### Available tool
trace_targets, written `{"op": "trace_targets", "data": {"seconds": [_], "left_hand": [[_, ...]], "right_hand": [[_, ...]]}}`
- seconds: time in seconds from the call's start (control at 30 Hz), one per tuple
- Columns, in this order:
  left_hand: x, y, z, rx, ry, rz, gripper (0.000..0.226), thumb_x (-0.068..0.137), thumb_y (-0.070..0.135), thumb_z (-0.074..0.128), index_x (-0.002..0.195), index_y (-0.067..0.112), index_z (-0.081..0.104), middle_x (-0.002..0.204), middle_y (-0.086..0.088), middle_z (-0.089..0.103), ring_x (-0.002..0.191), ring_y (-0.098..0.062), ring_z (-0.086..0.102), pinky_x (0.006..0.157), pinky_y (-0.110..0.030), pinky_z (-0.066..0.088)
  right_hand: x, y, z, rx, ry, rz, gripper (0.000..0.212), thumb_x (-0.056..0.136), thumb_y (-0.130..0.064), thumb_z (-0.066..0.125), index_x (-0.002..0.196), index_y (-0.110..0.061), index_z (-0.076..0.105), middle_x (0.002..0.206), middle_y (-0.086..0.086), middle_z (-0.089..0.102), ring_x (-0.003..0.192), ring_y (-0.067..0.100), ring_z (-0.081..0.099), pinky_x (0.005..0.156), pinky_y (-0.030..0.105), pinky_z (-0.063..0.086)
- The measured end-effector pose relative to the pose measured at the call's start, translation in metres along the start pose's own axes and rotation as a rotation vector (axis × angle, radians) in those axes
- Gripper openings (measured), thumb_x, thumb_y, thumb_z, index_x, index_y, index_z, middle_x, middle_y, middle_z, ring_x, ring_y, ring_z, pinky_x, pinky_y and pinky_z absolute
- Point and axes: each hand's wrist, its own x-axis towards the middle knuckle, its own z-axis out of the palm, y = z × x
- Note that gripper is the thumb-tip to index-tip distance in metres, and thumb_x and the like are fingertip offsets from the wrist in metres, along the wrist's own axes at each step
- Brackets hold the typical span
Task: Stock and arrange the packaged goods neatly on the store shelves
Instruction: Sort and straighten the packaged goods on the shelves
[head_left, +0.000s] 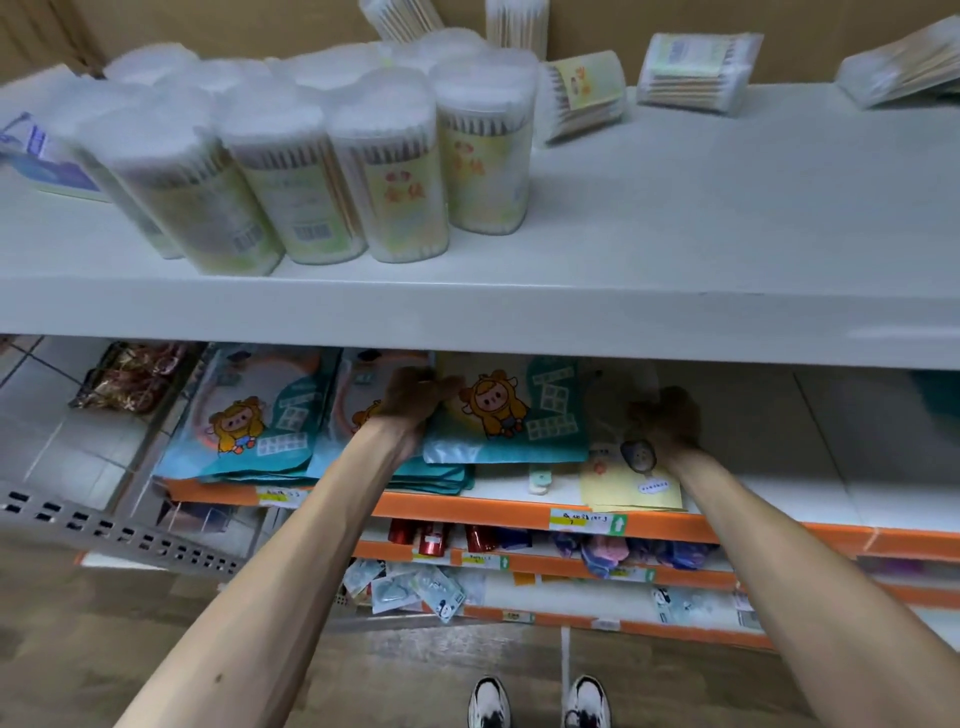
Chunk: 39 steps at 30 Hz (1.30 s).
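While the person is standing with white shoes (540, 701) close to the rack, both forearms are reaching over the lower orange-edged shelves (550, 564) into the middle shelf (857, 483), so the step in hand is probably squaring up the flat packets lying there. The left grip (415, 402) is curling its fingers round the left edge of the top teal cartoon packet (509, 415), which is lying on a stack just beside more overlapping teal stacks to its left. The right grip (665, 421) is resting with bent fingers at the far end of a clear-and-yellow packet (631, 483) beside the teal one; whether it is actually pinching anything I cannot tell. The next move is likely calling for sliding the teal packet flush with its stack and the shelf's front lip. Farther up, the top shelf (675, 234) is carrying upright cotton-swab tubs (389, 171), with a few flat swab packs (696, 70) lying loose behind
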Motion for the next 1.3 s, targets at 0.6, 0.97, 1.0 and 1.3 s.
{"op": "trace_targets", "data": {"seconds": [0.6, 0.97, 1.0, 1.3], "left_hand": [[-0.034, -0.021, -0.001, 0.001, -0.037, -0.004, 0.046, 0.073, 0.007, 0.082, 0.113, -0.007, 0.062, 0.100, -0.019, 0.070, 0.093, -0.031, 0.067, 0.089, -0.050, 0.055], [-0.113, -0.060, -0.047, 0.082, 0.018, 0.021, 0.023, 0.083, 0.006, 0.073, 0.096, -0.011, 0.065, 0.093, -0.027, 0.071, 0.076, -0.032, 0.066, 0.079, -0.054, 0.056], [-0.121, -0.065, -0.056, 0.088, 0.032, 0.022, 0.023, 0.084, 0.006, 0.073, 0.097, -0.010, 0.064, 0.092, -0.025, 0.071, 0.075, -0.031, 0.067, 0.076, -0.050, 0.059], [-0.147, -0.069, -0.131, -0.022, 0.123, 0.061, 0.008, 0.087, 0.004, 0.069, 0.082, 0.002, 0.063, 0.085, -0.018, 0.071, 0.070, -0.030, 0.067, 0.068, -0.040, 0.058]], "right_hand": [[-0.130, -0.039, -0.058, -0.431, 0.079, -0.325, 0.037, 0.094, -0.022, 0.049, 0.126, -0.003, 0.054, 0.119, 0.022, 0.061, 0.106, 0.038, 0.060, 0.090, 0.039, 0.051], [-0.215, 0.010, -0.045, -0.246, 0.131, -0.259, 0.034, 0.093, -0.021, 0.049, 0.125, -0.009, 0.052, 0.124, 0.018, 0.052, 0.116, 0.036, 0.047, 0.094, 0.040, 0.038], [-0.224, 0.014, -0.040, -0.237, 0.131, -0.256, 0.033, 0.093, -0.020, 0.048, 0.123, -0.008, 0.053, 0.123, 0.018, 0.053, 0.115, 0.036, 0.047, 0.094, 0.040, 0.037], [-0.265, -0.018, -0.016, -0.242, 0.087, -0.347, 0.031, 0.094, -0.022, 0.047, 0.124, -0.011, 0.050, 0.123, 0.016, 0.052, 0.114, 0.033, 0.045, 0.093, 0.042, 0.037]]}}
